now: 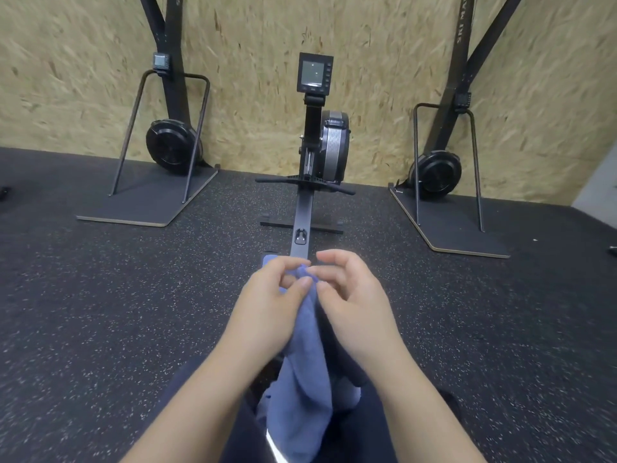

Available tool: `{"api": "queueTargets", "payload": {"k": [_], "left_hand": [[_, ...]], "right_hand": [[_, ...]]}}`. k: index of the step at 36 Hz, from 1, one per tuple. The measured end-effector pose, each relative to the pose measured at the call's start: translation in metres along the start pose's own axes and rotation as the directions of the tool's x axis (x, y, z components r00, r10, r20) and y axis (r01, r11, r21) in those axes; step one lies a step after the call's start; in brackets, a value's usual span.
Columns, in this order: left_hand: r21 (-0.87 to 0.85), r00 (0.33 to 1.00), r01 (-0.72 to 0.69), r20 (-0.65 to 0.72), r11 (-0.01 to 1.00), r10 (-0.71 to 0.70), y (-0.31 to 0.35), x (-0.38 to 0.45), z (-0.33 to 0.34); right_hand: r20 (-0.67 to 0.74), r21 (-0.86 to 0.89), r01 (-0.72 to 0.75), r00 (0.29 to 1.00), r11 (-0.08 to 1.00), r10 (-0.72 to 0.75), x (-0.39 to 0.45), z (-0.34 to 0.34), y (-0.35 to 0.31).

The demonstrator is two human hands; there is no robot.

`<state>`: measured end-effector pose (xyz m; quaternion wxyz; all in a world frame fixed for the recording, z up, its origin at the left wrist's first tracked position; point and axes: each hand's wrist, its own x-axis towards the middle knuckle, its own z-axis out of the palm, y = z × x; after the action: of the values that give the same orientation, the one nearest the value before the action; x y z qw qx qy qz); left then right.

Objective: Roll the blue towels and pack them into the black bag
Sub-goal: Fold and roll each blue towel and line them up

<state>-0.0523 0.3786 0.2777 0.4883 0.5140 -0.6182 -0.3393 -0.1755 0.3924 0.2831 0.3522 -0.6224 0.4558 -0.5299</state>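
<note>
A blue towel (302,379) hangs in front of me, from my hands down to my lap. My left hand (270,305) pinches its upper edge between thumb and fingers. Just to the right, my right hand (354,299) has its fingers curled at the same edge, fingertips close to the cloth; whether they hold it is unclear. A bit of blue cloth shows beyond my left hand's fingers. The black bag is not in view.
A rowing machine (315,152) stands straight ahead, its rail (300,238) running toward my hands. Two ski machines on flat bases stand at the left (167,145) and right (444,168) against a chipboard wall. The floor is dark speckled rubber.
</note>
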Motion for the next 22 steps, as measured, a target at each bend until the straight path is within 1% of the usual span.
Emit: {"api": "queueTargets", "payload": {"k": [4, 7, 10, 14, 18, 22], "left_hand": [[0.008, 0.999, -0.007, -0.042, 1.000, 0.007, 0.002, 0.000, -0.004], [0.008, 0.996, -0.019, -0.090, 1.000, 0.019, 0.001, 0.002, -0.007], [-0.039, 0.990, -0.047, -0.136, 0.998, 0.041, 0.000, 0.006, -0.013], [-0.118, 0.976, -0.106, -0.203, 0.987, 0.080, 0.003, 0.009, -0.024], [-0.159, 0.957, -0.110, -0.283, 0.981, 0.062, 0.001, 0.014, -0.038], [-0.195, 0.947, -0.107, -0.317, 0.975, 0.041, -0.002, 0.017, -0.044]], "right_hand": [[-0.014, -0.098, 0.060, 0.998, 0.993, -0.062, -0.001, 0.003, 0.007], [-0.023, -0.179, 0.067, 0.997, 0.982, -0.073, -0.002, 0.002, 0.010], [-0.040, -0.231, 0.060, 0.997, 0.971, -0.071, -0.004, -0.003, 0.010], [-0.098, -0.251, 0.030, 0.994, 0.968, -0.056, -0.004, -0.009, 0.014], [-0.157, -0.255, 0.016, 0.986, 0.967, -0.058, -0.004, -0.015, 0.019], [-0.149, -0.245, 0.024, 0.987, 0.969, -0.062, -0.005, -0.015, 0.015]]}}
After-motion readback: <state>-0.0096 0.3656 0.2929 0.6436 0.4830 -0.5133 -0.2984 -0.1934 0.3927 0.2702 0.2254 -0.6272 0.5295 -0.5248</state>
